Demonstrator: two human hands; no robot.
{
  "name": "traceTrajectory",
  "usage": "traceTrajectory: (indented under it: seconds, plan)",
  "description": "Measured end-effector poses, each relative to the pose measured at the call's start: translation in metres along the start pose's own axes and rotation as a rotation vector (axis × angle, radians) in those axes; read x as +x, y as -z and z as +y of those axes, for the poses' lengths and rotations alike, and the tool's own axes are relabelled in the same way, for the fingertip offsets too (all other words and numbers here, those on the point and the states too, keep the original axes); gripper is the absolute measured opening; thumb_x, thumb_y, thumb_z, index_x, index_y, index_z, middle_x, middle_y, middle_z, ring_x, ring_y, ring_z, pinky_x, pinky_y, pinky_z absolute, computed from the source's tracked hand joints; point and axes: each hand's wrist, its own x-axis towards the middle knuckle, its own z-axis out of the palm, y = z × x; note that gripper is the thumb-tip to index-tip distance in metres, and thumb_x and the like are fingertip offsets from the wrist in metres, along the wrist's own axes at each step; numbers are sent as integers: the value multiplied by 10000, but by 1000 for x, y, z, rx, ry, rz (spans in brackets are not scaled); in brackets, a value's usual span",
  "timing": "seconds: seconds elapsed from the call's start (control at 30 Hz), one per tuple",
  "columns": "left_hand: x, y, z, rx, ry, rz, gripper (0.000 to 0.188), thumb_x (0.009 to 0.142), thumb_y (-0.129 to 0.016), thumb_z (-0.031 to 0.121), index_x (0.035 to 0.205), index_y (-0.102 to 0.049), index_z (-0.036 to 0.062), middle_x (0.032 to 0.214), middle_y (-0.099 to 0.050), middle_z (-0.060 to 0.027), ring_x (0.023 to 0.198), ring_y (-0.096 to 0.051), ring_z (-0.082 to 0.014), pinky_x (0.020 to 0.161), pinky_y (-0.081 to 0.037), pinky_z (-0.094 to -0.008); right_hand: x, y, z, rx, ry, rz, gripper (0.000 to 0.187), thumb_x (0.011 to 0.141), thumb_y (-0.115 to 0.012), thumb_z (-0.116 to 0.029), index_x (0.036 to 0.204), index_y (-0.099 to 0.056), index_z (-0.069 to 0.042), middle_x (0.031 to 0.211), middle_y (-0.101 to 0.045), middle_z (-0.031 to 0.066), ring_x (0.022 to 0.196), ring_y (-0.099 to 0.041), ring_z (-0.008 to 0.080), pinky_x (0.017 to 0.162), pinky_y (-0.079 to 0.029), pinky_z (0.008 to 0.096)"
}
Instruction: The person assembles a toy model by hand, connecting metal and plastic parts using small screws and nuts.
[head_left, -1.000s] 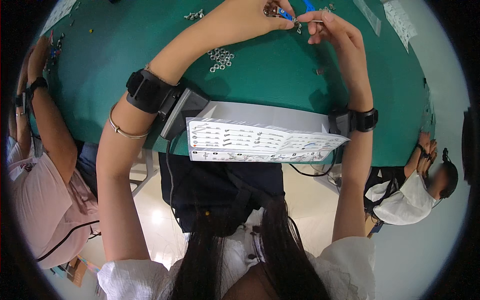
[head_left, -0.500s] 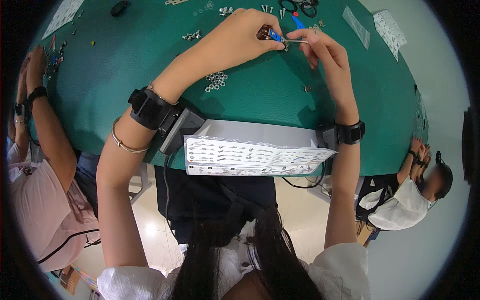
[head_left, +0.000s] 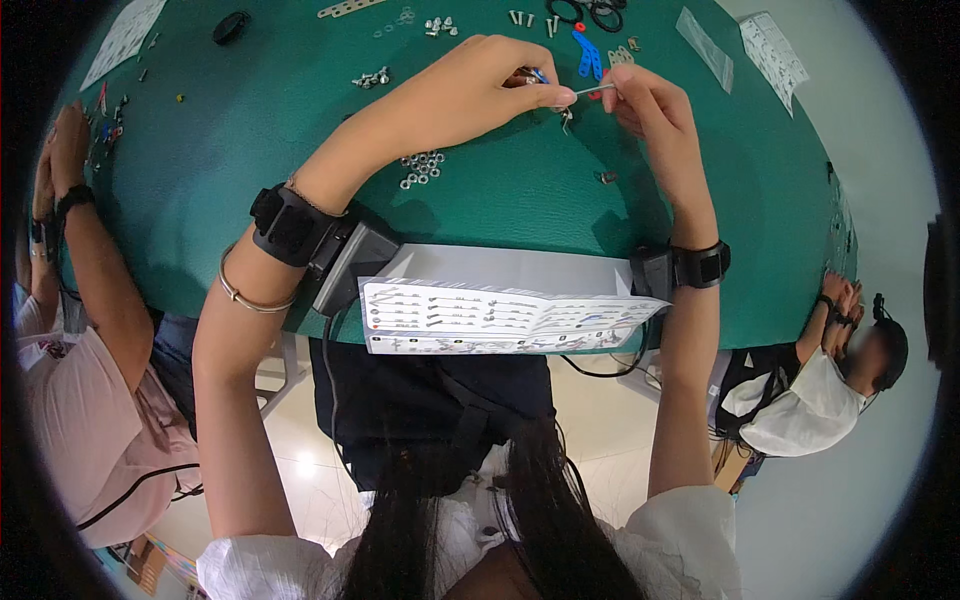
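Note:
My left hand is closed in a pinch above the green table. Between its fingers sits a small assembled piece with a blue part, mostly covered by the fingers. A small metal bit pokes out below the fingertips. My right hand pinches one end of a thin metal rod; its other end reaches the left fingertips. Whether the rod is a hex key or another tool cannot be made out. Just beyond the rod lie blue perforated strips.
Silver nuts and bolts lie in groups left of my hands. Black rings and a clear plastic bag are farther off. A folded instruction sheet stands at the near edge. Other people sit at both sides.
My left hand has turned and come slightly nearer, hiding more of the blue piece. The right hand still pinches the rod, now tilted differently. More of the blue strips shows.

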Motion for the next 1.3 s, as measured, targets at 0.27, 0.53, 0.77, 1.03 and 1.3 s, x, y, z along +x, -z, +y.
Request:
traceTrajectory:
  seconds: [0.27, 0.53, 0.77, 1.03, 1.3]
  plan:
    - [3, 3, -3, -172, 89, -123, 264, 995, -654, 298, 974, -695, 38, 806, -585, 41, 723, -468, -28, 632, -379, -237, 1, -1, -1, 33, 10, -43, 367, 1061, -524, -303, 826, -616, -35, 758, -486, -61, 706, -404, 37, 633, -320, 224]
    - [-1, -4, -7, -286, 42, -145, 258, 979, -682, 280, 1074, -660, 41, 819, -552, 52, 760, -490, -26, 656, -382, -211, 1, -2, 1, 24, 10, -40, 376, 1063, -536, -311, 834, -633, -30, 746, -474, -58, 700, -394, 43, 632, -319, 226]
    - [-3, -4, -7, -189, 41, -99, 275, 994, -662, 304, 1013, -660, 30, 766, -443, 57, 694, -383, -45, 602, -317, -236, 2, 0, 3, -20, 54, -47, 376, 1072, -519, -312, 865, -637, -21, 785, -513, -37, 735, -437, 53, 667, -355, 225]
    - [-2, -2, -3, -260, -26, -116, 287, 1010, -637, 317, 1044, -685, 37, 774, -505, 55, 693, -394, -42, 599, -317, -235, 2, -3, -1, -55, 209, 11, 298, 1074, -527, -278, 1077, -680, -22, 922, -623, -3, 853, -547, 64, 771, -440, 220]
    - [-1, 1, -4, -472, 69, -236, 322, 1031, -582, 360, 1074, -720, 73, 759, -513, 63, 660, -383, -41, 580, -291, -229, 5, 7, 5, 116, 269, -71, 222, 1048, -572, -187, 1146, -701, -36, 959, -641, 14, 856, -575, 69, 797, -483, 219]
